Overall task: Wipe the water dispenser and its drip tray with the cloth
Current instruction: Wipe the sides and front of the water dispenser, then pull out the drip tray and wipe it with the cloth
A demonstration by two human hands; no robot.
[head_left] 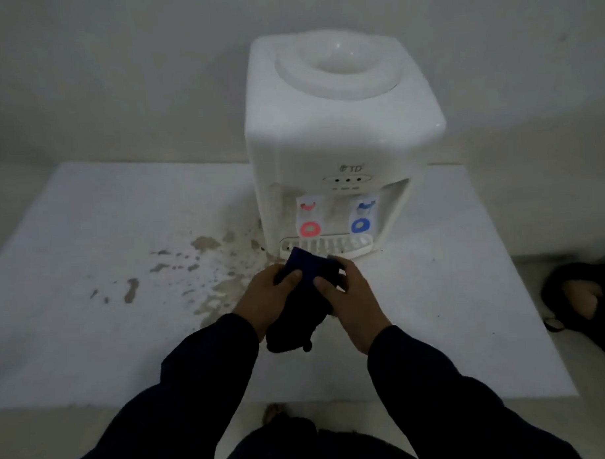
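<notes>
A white tabletop water dispenser (339,132) stands at the back of a white table, with a red tap (309,229) and a blue tap (360,225) in its front recess. Its slotted white drip tray (343,245) juts out below the taps. A dark blue cloth (305,291) hangs between both hands just in front of the tray, its top edge overlapping the tray's left end. My left hand (265,296) grips the cloth's left side with the thumb on top. My right hand (351,296) pinches its right side.
The white table (450,292) carries brownish stains and splashes (206,267) left of the dispenser. A plain wall stands behind. At the right edge, on the floor, another person's foot in a dark sandal (581,295) shows. My own foot (276,414) shows below the table's front edge.
</notes>
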